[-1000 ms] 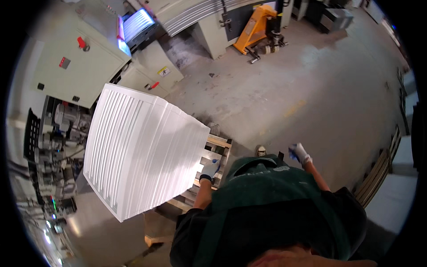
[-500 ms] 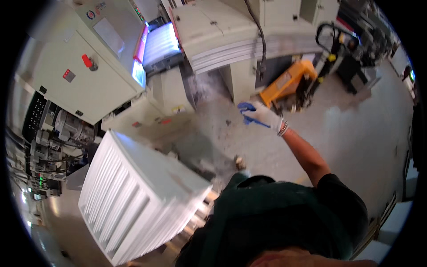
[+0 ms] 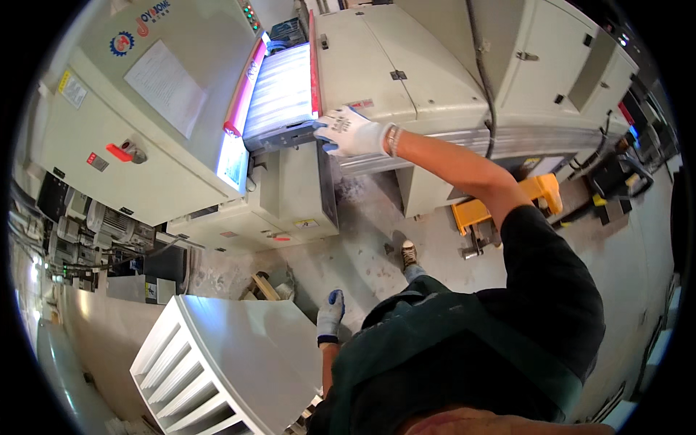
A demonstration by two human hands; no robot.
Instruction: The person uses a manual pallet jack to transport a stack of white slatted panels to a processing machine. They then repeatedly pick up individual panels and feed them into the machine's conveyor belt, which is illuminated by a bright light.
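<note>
Lit bed [image 3: 281, 85] between cabinets [image 3: 388, 61]; right hand [image 3: 351, 133] at its near corner, fingers bent, gripping or not cannot be told, perhaps steadying there. Left hand [image 3: 330, 317] beside white stack [image 3: 254, 337], fingers loose, apparently empty; stack likely placed close for easy reach.

I observe panels [image 3: 250, 337], smooth with a faint gloss; cabinet [image 3: 174, 177], smooth painted metal; notice [image 3: 165, 88], matt paper; gloves [image 3: 357, 135], matt knit cloth; apron [image 3: 406, 341], matt cloth; floor [image 3: 368, 279], scuffed, dully glossy.
</note>
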